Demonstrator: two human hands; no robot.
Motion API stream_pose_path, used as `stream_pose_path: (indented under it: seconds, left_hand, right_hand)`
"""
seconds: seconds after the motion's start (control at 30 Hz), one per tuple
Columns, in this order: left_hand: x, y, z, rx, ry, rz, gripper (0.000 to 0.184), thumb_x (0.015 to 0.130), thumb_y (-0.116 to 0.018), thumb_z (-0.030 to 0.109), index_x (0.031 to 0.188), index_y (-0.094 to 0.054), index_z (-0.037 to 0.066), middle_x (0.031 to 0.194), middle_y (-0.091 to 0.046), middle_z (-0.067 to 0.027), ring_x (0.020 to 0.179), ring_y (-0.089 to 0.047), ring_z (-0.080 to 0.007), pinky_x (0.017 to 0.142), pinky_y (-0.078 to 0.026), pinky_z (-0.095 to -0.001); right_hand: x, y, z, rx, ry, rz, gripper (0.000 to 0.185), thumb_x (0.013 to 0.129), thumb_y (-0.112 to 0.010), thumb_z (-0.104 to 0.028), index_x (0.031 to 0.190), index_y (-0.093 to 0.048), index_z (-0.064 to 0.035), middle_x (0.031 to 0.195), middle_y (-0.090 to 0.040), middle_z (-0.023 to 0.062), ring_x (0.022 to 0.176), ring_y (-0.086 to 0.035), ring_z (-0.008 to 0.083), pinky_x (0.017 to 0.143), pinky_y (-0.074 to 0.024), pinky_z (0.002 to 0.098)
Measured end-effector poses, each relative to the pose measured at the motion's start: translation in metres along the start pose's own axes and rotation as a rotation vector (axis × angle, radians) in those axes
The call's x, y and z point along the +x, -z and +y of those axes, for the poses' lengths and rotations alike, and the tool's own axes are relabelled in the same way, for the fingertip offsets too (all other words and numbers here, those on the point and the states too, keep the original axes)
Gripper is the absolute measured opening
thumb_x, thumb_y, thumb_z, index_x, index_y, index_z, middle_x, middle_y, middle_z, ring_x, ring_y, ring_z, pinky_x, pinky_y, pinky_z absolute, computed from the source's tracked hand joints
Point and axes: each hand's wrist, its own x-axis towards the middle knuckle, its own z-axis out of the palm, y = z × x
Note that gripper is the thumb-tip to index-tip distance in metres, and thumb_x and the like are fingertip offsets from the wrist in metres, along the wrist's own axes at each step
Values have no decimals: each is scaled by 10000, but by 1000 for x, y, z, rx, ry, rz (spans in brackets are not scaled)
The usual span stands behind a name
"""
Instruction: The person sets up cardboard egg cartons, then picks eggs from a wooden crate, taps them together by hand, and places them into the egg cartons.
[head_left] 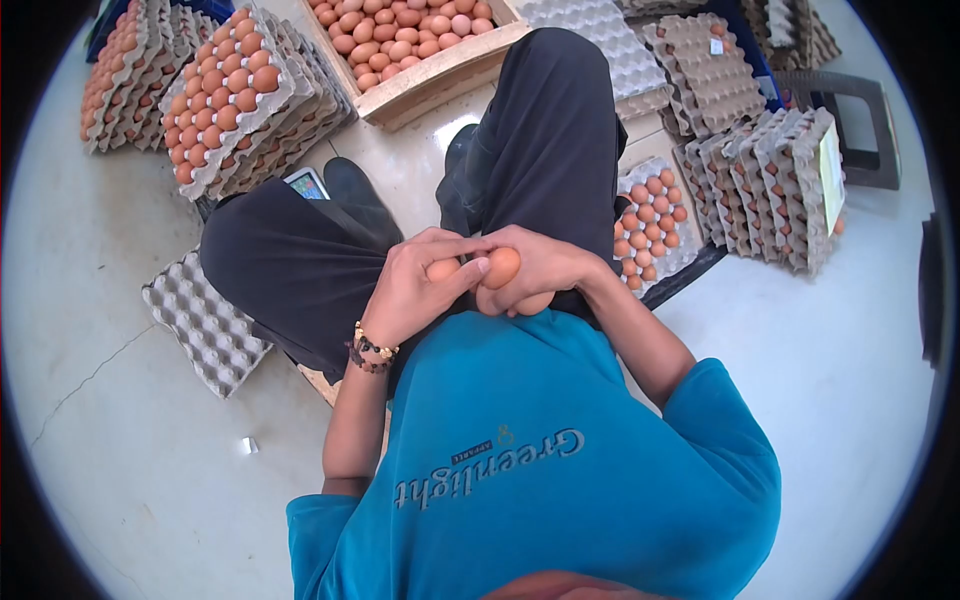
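Observation:
My hands meet above my lap, fingers bent and touching. My left hand (402, 288), with a beaded bracelet at its wrist, is closed around a brown egg (442, 269). In my right hand (551, 259) are several eggs: one brown egg (503, 266) shows on top between thumb and fingers, and another egg (535, 303) shows below. My left fingertips touch the right hand beside the upper egg. The fingers partly hide the eggs. Close to my right knee lies a tray of brown eggs (650, 225), partly filled.
A wooden crate (440, 82) heaped with eggs stands ahead. Stacked egg trays (235, 100) rise at the front left, and more stacked trays (765, 185) stand at the right. An upturned or bare grey tray (205, 320) lies left of my knee. A phone (306, 184) rests near my left boot.

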Motion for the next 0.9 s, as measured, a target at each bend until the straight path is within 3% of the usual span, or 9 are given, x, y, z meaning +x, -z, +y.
stream_pose_path:
  seconds: [0.1, 0.33, 0.43, 0.53, 0.6, 0.63, 0.67, 0.8, 0.9]
  left_hand:
    - [0, 0, 4, -58, 105, -32, 400, 718, -826, 157, 1089, -719, 51, 939, -711, -109, 844, -673, -169, 794, -525, -292]
    - [2, 2, 0, 41, 99, -109, 383, 731, -829, 150, 1053, -680, 6, 916, -721, -85, 819, -673, -144, 801, -533, -279]
    - [1, -2, -22, -376, 83, -87, 428, 792, -798, 186, 1154, -650, 11, 889, -718, -70, 762, -651, -110, 689, -530, -224]
    - [-13, 19, -23, -764, 235, -115, 510, 884, -715, 261, 1305, -553, 24, 923, -701, -124, 703, -622, -97, 552, -489, -175]
    - [-20, 27, -19, -1047, 189, -81, 539, 921, -662, 287, 1363, -503, 22, 960, -683, -123, 665, -586, -72, 488, -435, -153]
    - [-22, 31, -18, -1186, 154, -60, 554, 939, -635, 299, 1391, -479, 20, 978, -674, -123, 646, -569, -59, 456, -408, -142]
    - [-22, 38, -19, -1278, 79, -93, 610, 958, -599, 312, 1428, -381, -11, 1065, -635, -183, 636, -567, -84, 459, -426, -149]
    - [-28, 60, -32, -1589, -139, -94, 572, 978, -563, 332, 1412, -326, 45, 1183, -543, -227, 663, -544, -105, 461, -432, -154]
    - [-32, 91, -17, -1733, -355, -30, 512, 968, -573, 377, 1359, -372, 113, 1158, -527, -183, 683, -496, -110, 482, -447, -164]
  right_hand:
    - [8, 0, 11, -204, 12, -32, 262, 694, -683, 18, 943, -602, 6, 775, -652, 59, 654, -637, 114, 581, -546, 255]
    - [14, -1, 6, -90, -74, -122, 408, 708, -706, 8, 1090, -565, 9, 796, -619, 28, 705, -619, 92, 609, -534, 239]
    - [7, -1, -6, -21, -83, -93, 382, 760, -699, -1, 1114, -555, 9, 861, -616, 42, 726, -630, 103, 601, -556, 240]
    - [0, 2, -6, 128, -80, -104, 376, 816, -687, -35, 1163, -552, 19, 949, -611, 72, 770, -640, 117, 598, -578, 235]
    - [2, 14, 12, 168, -92, -123, 389, 848, -683, -82, 1199, -562, 32, 1017, -603, 96, 815, -643, 128, 605, -589, 236]
    - [3, 16, 14, 213, -96, -112, 379, 862, -675, -101, 1199, -568, 34, 1005, -606, 93, 803, -646, 129, 587, -587, 230]
    - [3, 18, 15, 254, -98, -104, 371, 876, -666, -120, 1199, -574, 37, 993, -609, 89, 791, -650, 129, 570, -586, 224]
    - [10, 24, 19, 317, -112, -101, 337, 936, -615, -202, 1165, -603, 44, 917, -653, 136, 770, -672, 156, 543, -584, 232]
    - [15, 24, 19, 292, -141, -84, 337, 948, -609, -228, 1151, -604, 41, 898, -669, 159, 774, -684, 179, 544, -587, 245]
